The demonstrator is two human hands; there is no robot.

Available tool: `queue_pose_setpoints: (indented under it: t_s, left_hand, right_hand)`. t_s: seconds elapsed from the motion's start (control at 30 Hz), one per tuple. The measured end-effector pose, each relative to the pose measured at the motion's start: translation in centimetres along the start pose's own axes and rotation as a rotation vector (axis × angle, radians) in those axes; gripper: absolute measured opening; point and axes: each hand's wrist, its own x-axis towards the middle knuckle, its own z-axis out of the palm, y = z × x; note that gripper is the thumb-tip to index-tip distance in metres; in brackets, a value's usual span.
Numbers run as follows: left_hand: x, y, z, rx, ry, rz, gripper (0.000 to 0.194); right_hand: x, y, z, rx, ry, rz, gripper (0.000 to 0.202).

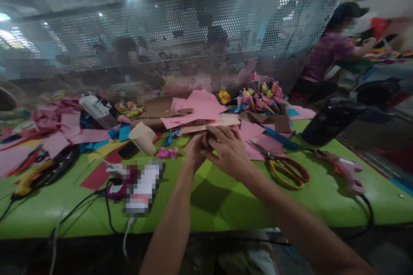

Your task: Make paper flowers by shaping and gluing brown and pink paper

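My left hand (195, 151) and my right hand (228, 149) are together over the middle of the green table (213, 219). Their fingers are closed around something small, mostly hidden by the fingers, and I cannot make out what it is. My right hand's fingers curl over the top, against my left hand. Just behind them lie sheets of pink paper (201, 105) and brown paper (155, 106). To the right rest scissors (287, 172) with red and yellow handles. A small pink wrapped piece (167, 153) lies left of my hands.
A pink glue gun (350, 174) and a dark container (332, 122) stand at the right. Wrapped paper cones (263, 94) are piled behind. On the left are a phone (143, 189) with cables, a cardboard roll (142, 138) and a yellow-black tool (38, 176). A perforated metal screen (180, 38) rises behind.
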Motion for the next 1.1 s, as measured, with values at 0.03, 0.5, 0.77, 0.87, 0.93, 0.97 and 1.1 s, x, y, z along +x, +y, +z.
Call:
queue_pose_setpoints:
  t_s: [0.03, 0.5, 0.77, 0.87, 0.93, 0.97, 1.1]
  left_hand:
    - [0.0, 0.3, 0.1, -0.019, -0.011, -0.001, 0.035]
    - [-0.2, 1.4, -0.1, -0.003, -0.072, 0.010, 0.024]
    - [-0.3, 1.6, -0.1, 0.156, -0.029, 0.088, 0.029]
    - [-0.2, 1.8, -0.2, 0.151, -0.024, 0.130, 0.024]
    - [-0.2, 1.9, -0.3, 0.177, -0.027, 0.158, 0.019]
    - [-0.2, 1.9, -0.4, 0.193, -0.031, 0.167, 0.016]
    - [-0.2, 1.4, -0.8, 0.236, -0.009, 0.181, 0.011]
  right_hand:
    - [0.0, 0.1, 0.0, 0.025, 0.016, -0.004, 0.025]
    - [-0.2, 0.1, 0.0, 0.114, 0.071, -0.008, 0.023]
    - [-0.1, 0.2, 0.1, 0.161, 0.035, 0.020, 0.023]
    - [0.0, 0.6, -0.4, 0.241, 0.054, 0.001, 0.024]
    - [0.0, 0.8, -0.9, 0.272, 0.077, -0.009, 0.023]
    - [0.0, 0.9, -1.1, 0.274, 0.085, -0.015, 0.022]
    - [0.0, 0.8, -1.3, 0.231, 0.079, -0.043, 0.015]
